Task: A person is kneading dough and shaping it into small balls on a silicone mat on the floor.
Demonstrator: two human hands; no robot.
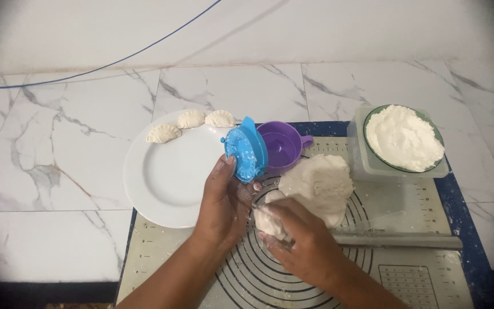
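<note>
Marble floor carried a baking mat (407,274). Left hand (222,200) gripped the blue dumpling press (246,151) by the plate (167,177); right hand (304,243) clutched a dough piece (268,219), apparently mid-shaping, judged ready for pressing.

Bright blue dumpling press (247,150). Purple cup (284,146), glossy inside. Plain white plate (167,177); pale cream dumplings (191,119). Off-white dough lump (318,183). Beige mat (407,257) with black concentric rings, grid marks, dark blue border. Green-rimmed bowl (403,138), white flour. White marble floor (47,171), grey-brown veins. Thin blue cable (115,60) on white wall.
</note>
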